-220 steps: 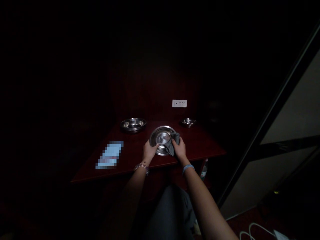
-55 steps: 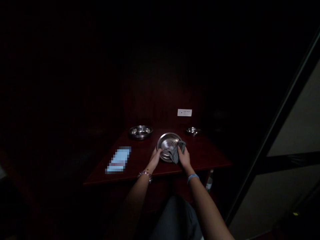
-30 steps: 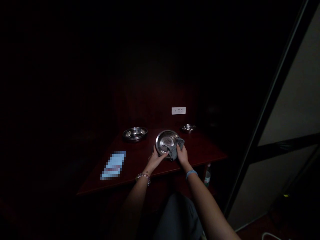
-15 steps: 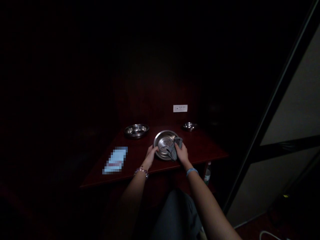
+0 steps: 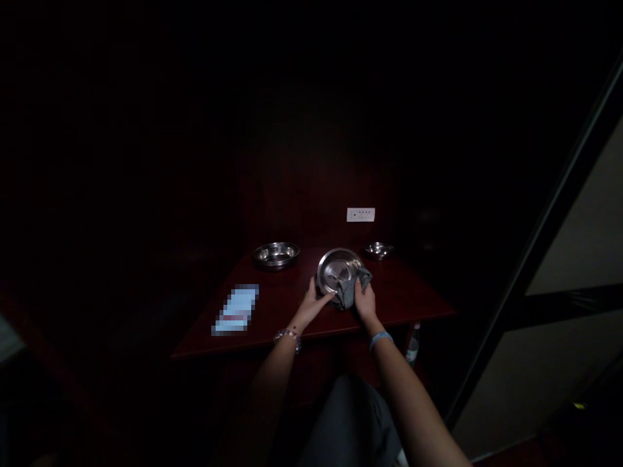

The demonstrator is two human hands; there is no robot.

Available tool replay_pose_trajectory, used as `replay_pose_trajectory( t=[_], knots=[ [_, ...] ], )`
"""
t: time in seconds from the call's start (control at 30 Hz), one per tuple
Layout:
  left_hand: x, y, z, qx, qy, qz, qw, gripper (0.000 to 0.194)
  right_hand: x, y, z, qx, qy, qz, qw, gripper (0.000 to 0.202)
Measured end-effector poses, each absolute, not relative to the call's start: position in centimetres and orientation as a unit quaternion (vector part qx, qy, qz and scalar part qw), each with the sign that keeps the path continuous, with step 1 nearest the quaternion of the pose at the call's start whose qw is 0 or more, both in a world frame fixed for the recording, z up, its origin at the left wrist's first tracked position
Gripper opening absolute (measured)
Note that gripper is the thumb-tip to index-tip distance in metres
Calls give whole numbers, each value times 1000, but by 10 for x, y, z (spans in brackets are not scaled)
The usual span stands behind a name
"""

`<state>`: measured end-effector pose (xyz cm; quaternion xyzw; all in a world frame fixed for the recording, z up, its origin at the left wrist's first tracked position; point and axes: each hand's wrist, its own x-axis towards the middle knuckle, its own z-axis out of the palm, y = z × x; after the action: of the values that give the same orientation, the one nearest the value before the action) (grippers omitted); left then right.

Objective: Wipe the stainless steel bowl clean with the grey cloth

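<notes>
At the far left of the dark red table (image 5: 272, 324) lies a pale blue blurred patch (image 5: 236, 309), flat on the near part of the top. Farther back sits a wide steel bowl (image 5: 276, 254), upright and well apart from the hands. Next comes the left hand (image 5: 315, 299), fingers partly curled, its fingertips pressed against the near left rim of the tilted steel dish (image 5: 339, 270); a beaded bracelet (image 5: 288, 335) circles that wrist. The dish stands near the middle of the table, raised on its near edge so its hollow faces the person. The right hand (image 5: 365, 299) is closed around a grey cloth (image 5: 351, 287), which it presses against the dish's lower right rim and inner side. A blue band (image 5: 380, 338) sits on that wrist. Beyond, at the far right, rests a small steel bowl (image 5: 379, 250), and above it a white socket plate (image 5: 361, 215) on the back wall.
</notes>
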<state>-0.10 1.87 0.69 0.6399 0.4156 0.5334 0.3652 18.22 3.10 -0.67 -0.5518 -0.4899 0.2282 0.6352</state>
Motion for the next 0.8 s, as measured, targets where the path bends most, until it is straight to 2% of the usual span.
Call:
replay_pose_trajectory(
  t=[0.2, 0.57, 0.8],
  knots=[
    [-2, 26, -3, 649, 451, 517, 328, 73, 182, 31, -9, -551, -513, 237, 613, 41],
    [-2, 24, 15, 544, 452, 582, 402, 48, 181, 31, -8, -546, -534, 250, 595, 40],
    [-2, 13, 21, 559, 432, 599, 376, 57, 182, 31, -9, -560, -531, 251, 585, 37]
  ],
)
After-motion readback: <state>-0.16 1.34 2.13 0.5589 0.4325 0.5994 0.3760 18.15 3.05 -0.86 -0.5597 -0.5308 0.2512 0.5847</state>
